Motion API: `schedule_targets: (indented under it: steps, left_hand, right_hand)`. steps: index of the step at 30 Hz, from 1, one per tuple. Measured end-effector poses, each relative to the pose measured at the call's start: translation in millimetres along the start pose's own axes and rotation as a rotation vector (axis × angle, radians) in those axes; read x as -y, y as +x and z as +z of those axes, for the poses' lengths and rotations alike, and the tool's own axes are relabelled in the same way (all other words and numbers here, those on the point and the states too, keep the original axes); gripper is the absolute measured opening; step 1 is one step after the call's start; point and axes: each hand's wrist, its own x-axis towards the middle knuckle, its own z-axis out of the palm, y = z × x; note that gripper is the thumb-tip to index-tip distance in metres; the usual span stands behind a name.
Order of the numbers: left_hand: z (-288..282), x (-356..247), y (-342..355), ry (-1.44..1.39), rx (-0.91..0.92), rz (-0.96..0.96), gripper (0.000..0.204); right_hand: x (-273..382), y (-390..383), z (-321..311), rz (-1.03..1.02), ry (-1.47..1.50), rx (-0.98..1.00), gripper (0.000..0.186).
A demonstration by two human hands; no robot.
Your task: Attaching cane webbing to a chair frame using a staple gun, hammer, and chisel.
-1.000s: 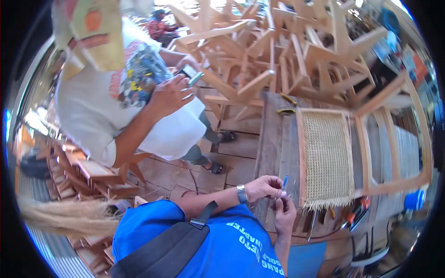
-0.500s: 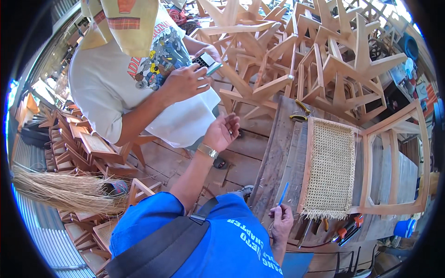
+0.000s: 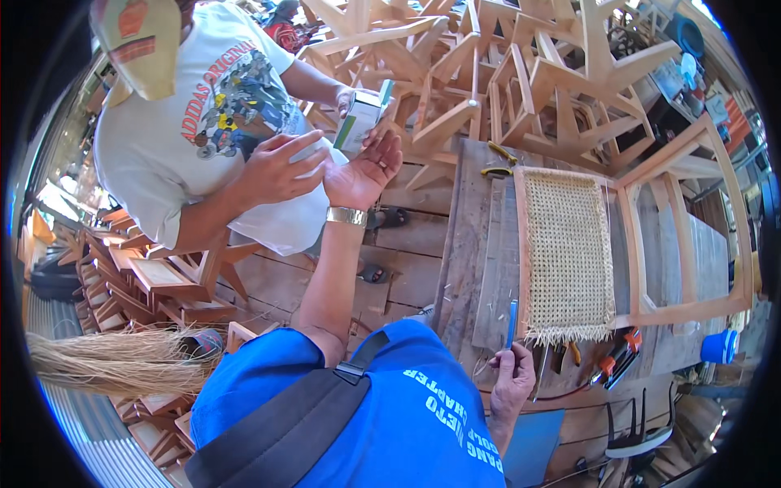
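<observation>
My left hand (image 3: 364, 173), with a gold watch at the wrist, is stretched out palm up with its fingers apart. Close by it, a person in a white printed shirt holds a small white-and-green box (image 3: 355, 126) in one hand, their other hand (image 3: 281, 168) raised near my wrist. I cannot tell whether my fingertips touch the box. Low beside the workbench, my right hand (image 3: 512, 378) pinches a thin blue stick-like tool (image 3: 512, 324) that points away from me. To its right lies a chair frame with a woven cane panel (image 3: 568, 252), frayed along its near edge.
Pliers (image 3: 498, 160) lie at the far end of the wooden workbench (image 3: 468, 236). An orange-and-black tool (image 3: 622, 356) and a blue cup (image 3: 719, 347) are at the right. Bare wooden chair frames (image 3: 561, 81) pile up behind; a straw bundle (image 3: 114, 362) is at left.
My left hand has moved left and away from me, to beside the person's hands. The box has been turned and lowered slightly. My right hand still holds the blue tool, a little further right.
</observation>
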Motion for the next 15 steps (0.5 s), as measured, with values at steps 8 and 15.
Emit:
schedule_targets:
  steps: [8,15]
  left_hand:
    - [-13.1,5.9,12.5,-0.065,-0.145,-0.051,0.055]
    - [-35.7,46.2,-7.3,-0.122,-0.314,-0.199,0.043]
  right_hand:
    - [-0.9,-5.7,-13.5,-0.002,0.097,-0.033,0.021]
    - [28.0,-7.9,-2.7,-0.033,0.196,-0.101,0.019]
